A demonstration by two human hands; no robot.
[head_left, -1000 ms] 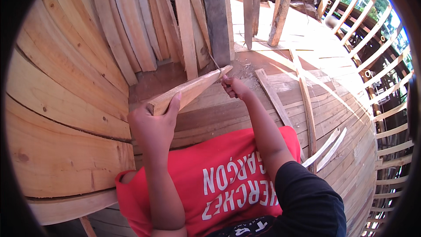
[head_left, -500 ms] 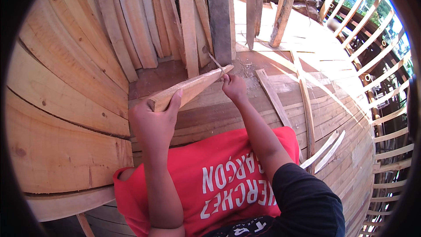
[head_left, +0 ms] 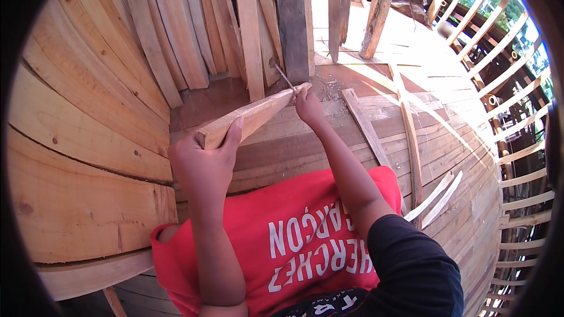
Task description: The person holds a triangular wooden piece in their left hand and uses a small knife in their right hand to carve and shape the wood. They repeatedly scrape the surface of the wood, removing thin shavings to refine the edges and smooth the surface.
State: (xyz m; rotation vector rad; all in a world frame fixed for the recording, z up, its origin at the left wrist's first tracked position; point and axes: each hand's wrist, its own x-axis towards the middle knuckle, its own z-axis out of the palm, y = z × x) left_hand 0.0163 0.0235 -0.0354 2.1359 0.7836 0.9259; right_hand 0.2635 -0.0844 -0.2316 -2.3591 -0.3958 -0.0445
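My left hand (head_left: 205, 161) grips the near end of a wedge-shaped piece of wood (head_left: 252, 118), its thumb along the side. The wood slants away to the right, with its narrow end farthest from me. At that end my right hand (head_left: 309, 108) is closed on a thin, dark, rod-like tool (head_left: 284, 76). The tool lies across the wood and points up and left; its grip is hidden in my fingers. A red garment (head_left: 264, 211) with white lettering spreads below my forearms.
Curved planks (head_left: 88, 182) form a wall on the left. Upright timbers (head_left: 249, 41) and a dark post (head_left: 294, 29) stand ahead. Loose battens (head_left: 405, 123) and pale strips (head_left: 437, 199) lie on the planked floor at right. Wood chips (head_left: 332, 89) lie near the post. Curved ribs (head_left: 523, 179) line the far right.
Both hands keep their hold on the wood and the tool. My right hand and the tool have shifted slightly up and left, and the whole view has moved a little.
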